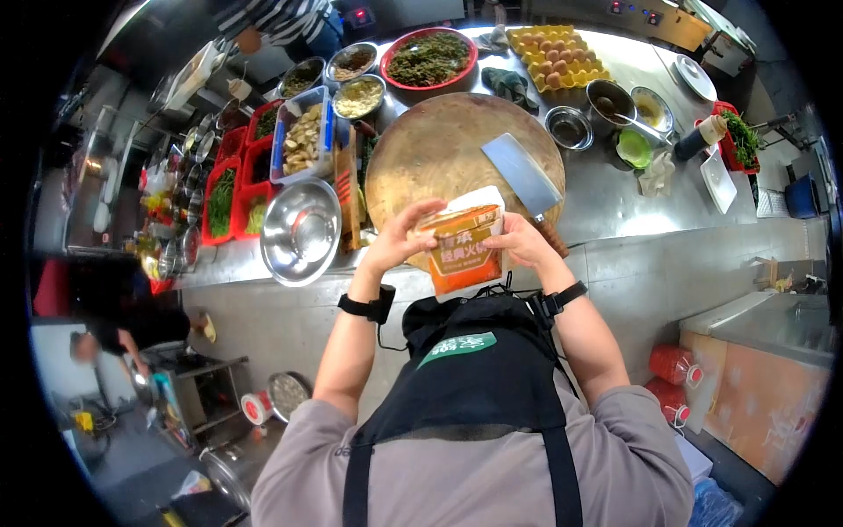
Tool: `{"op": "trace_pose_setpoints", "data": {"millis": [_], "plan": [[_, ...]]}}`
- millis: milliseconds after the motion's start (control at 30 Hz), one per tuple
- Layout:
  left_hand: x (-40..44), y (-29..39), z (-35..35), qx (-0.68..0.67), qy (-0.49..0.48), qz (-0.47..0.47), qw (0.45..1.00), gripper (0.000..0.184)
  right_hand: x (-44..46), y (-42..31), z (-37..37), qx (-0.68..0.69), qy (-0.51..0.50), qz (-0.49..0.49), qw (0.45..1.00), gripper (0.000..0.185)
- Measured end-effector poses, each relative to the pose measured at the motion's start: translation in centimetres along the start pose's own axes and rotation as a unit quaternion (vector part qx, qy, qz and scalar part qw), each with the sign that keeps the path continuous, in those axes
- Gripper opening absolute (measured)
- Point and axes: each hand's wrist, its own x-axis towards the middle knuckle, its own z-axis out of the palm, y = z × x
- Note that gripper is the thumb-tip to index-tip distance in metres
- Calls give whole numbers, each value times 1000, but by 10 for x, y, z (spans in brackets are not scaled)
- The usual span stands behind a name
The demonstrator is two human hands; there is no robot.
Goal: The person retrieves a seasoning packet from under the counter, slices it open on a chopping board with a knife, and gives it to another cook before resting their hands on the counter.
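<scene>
Between my two hands is an orange and brown packet of hot pot seasoning [464, 268] with Chinese print, held over the near edge of the round wooden chopping block [421, 149]. My left hand [399, 237] grips its left side, thumb on the front. On the right side my right hand [524, 240] pinches it with the thumb in front. The packet's upper edge looks white; I cannot tell whether it is torn. A cleaver [518, 167] lies on the block just beyond my right hand, its handle toward me.
A steel bowl [301, 231] and a blue-rimmed tub [303, 140] of pale chunks stand left of the block. Behind it are a red basin [428, 58] of greens and yellow egg trays [555, 57]. A dark bottle [700, 137] stands right. Another person [290, 26] is across the counter.
</scene>
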Motion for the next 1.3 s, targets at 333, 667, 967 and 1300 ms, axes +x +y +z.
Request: {"op": "trace_pose_setpoints", "data": {"millis": [333,667,967,1300], "plan": [[0,-28,33,-259,133,-75,954,33,7,7,4,84,53,-121,988,41],[6,-30,48,-236,226,-76,942,26,9,2,24,36,124,-135,982,41],[5,-27,48,-170,262,-63,948,25,10,-5,40,14,148,-157,976,42],[13,-11,56,-60,305,-57,949,19,7,-6,53,-137,238,-144,951,34]]}}
